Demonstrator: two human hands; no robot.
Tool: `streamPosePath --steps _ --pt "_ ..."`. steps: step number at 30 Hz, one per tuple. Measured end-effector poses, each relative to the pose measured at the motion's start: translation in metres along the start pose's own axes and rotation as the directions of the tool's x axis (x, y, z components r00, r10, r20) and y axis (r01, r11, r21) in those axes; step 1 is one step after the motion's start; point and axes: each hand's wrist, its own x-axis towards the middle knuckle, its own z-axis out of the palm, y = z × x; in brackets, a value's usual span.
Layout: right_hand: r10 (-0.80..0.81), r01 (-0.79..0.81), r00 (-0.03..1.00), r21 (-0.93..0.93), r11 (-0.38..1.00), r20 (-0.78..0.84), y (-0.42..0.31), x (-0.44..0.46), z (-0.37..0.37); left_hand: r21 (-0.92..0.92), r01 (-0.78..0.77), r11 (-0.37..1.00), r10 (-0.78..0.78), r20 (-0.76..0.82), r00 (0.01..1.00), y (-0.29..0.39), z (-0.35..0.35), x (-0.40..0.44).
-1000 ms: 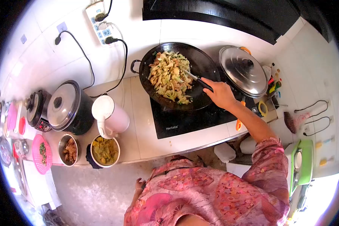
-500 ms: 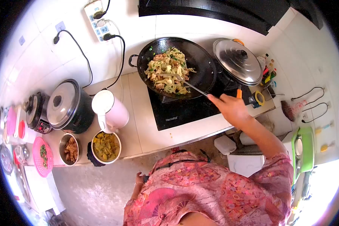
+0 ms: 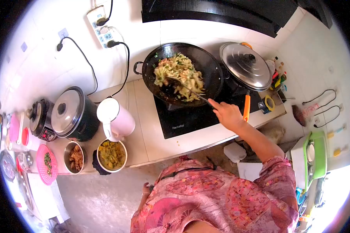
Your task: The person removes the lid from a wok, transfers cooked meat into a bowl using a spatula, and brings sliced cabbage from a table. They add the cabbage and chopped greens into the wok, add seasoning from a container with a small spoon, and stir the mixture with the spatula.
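My right hand (image 3: pixel 228 115) is closed around the dark handle of a metal spatula (image 3: pixel 194 93). The spatula reaches into a black wok (image 3: pixel 212 73) on the stove, its head hidden among the food. Chopped stir-fried vegetables with brown pieces and green bits (image 3: pixel 179 72) lie on the wok's left side, blurred by motion. Low beside my body hangs my left hand (image 3: pixel 147 189), small and partly hidden by the patterned shirt; its fingers look loosely apart, with nothing seen in them.
Right of the wok stands a pan with a steel lid (image 3: pixel 247 64) and orange handle. Leftward on the counter are a pink-white jug (image 3: pixel 120 120), a bowl of yellow-green food (image 3: pixel 112 155), a bowl of brown pieces (image 3: pixel 76 157), a large lidded pot (image 3: pixel 70 112) and a pink basket (image 3: pixel 46 165).
The food has been pushed about and heaped toward the upper part of the wok, leaving dark metal showing at lower left. My right hand has moved slightly left and down with the spatula.
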Motion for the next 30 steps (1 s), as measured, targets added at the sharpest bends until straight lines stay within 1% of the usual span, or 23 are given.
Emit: streamPosePath --steps 3,4,5,7,8,9,10,11,12,13,14,15,16,17,19,20,22,23,25,26,27,29,30 --pt "0.016 -0.017 0.999 -0.015 1.0 -0.043 0.025 0.008 -0.001 0.048 -0.002 0.999 0.002 -0.013 1.0 -0.005 -0.004 0.004" --pt "-0.008 0.031 0.99 0.164 0.986 -0.138 0.038 0.011 0.001 0.045 -0.008 0.999 0.009 -0.018 1.0 0.003 -0.004 0.005" --pt "0.077 -0.027 0.989 0.348 0.937 -0.128 0.041 0.015 -0.011 0.05 -0.009 0.999 0.01 -0.034 0.999 0.004 -0.002 0.007" --pt "0.246 -0.246 0.967 0.474 0.845 0.064 0.045 0.016 -0.043 0.061 0.002 0.998 0.002 -0.063 0.998 -0.004 0.0 0.003" --pt "0.203 -0.138 0.976 0.502 0.854 -0.077 0.05 0.02 -0.048 0.066 0.008 0.998 -0.003 -0.077 0.997 -0.008 0.001 0.002" --pt "0.213 -0.141 0.972 0.472 0.87 -0.103 0.054 0.026 -0.056 0.074 0.018 0.997 -0.011 -0.091 0.996 -0.011 0.002 0.0" --pt "0.22 -0.151 0.966 0.397 0.905 -0.134 0.062 0.036 -0.057 0.073 0.02 0.997 -0.013 -0.094 0.995 -0.008 0.002 -0.002" --pt "0.224 -0.163 0.96 0.32 0.933 -0.167 0.07 0.048 -0.056 0.158 0.039 0.987 -0.021 -0.115 0.993 -0.007 0.003 -0.004" --pt "0.22 -0.158 0.961 0.321 0.934 -0.166 0.077 0.062 -0.053 0.239 0.06 0.969 -0.028 -0.137 0.99 -0.004 0.006 -0.006" --pt "0.208 -0.165 0.962 0.227 0.96 -0.177 0.084 0.076 -0.046 0.236 0.06 0.97 -0.027 -0.143 0.989 -0.001 0.011 -0.009" --pt "0.195 -0.172 0.963 0.132 0.976 -0.188 0.088 0.089 -0.043 0.151 0.05 0.987 -0.024 -0.172 0.985 -0.003 0.015 -0.011" --pt "0.19 -0.167 0.963 0.134 0.977 -0.191 0.088 0.102 -0.039 0.066 0.037 0.997 -0.023 -0.201 0.979 -0.005 0.018 -0.011" --pt "0.211 -0.196 0.966 0.11 0.974 -0.151 0.079 0.116 -0.035 0.207 0.085 0.975 -0.031 -0.255 0.966 -0.001 0.02 -0.014" --pt "0.235 -0.227 0.966 0.086 0.97 -0.11 0.068 0.127 -0.03 0.209 0.087 0.974 -0.031 -0.258 0.966 -0.003 0.02 -0.014" --pt "0.147 -0.14 0.986 0.093 0.986 -0.077 0.045 0.143 -0.021 0.117 0.036 0.992 -0.007 -0.236 0.972 -0.008 0.021 -0.017" --pt "0.152 -0.145 0.986 0.098 0.985 -0.075 0.032 0.145 -0.017 0.073 0.011 0.997 0.005 -0.222 0.975 -0.01 0.02 -0.02" --pt "0.016 -0.006 0.991 0.073 0.997 -0.134 0.011 0.141 -0.01 -0.018 -0.038 0.999 0.034 -0.196 0.98 -0.014 0.018 -0.025" --pt "0.019 -0.009 0.991 0.076 0.997 -0.133 0.009 0.134 -0.006 -0.067 -0.062 0.996 0.049 -0.183 0.982 -0.015 0.018 -0.027" --pt "-0.069 0.103 0.988 0.249 0.963 -0.141 0.004 0.115 0.004 -0.067 -0.053 0.996 0.042 -0.153 0.987 -0.01 0.016 -0.027" --pt "-0.019 0.015 1.0 0.388 0.922 0.006 -0.002 0.1 -0.009 -0.069 -0.044 0.997 0.035 -0.122 0.992 -0.011 0.014 -0.024" --pt "-0.01 0.006 1.0 0.391 0.92 0.01 0.002 0.087 -0.002 -0.071 -0.035 0.997 0.028 -0.09 0.996 -0.011 0.012 -0.021" --pt "-0.13 0.151 0.986 0.246 0.957 -0.102 0.013 0.063 0.004 -0.074 -0.02 0.997 0.018 -0.024 1.0 -0.005 0.009 -0.018" --pt "-0.096 0.097 0.995 0.179 0.979 -0.016 0.018 0.05 -0.005 0.02 -0.144 0.989 0.145 -0.017 0.989 -0.005 0.008 -0.017"
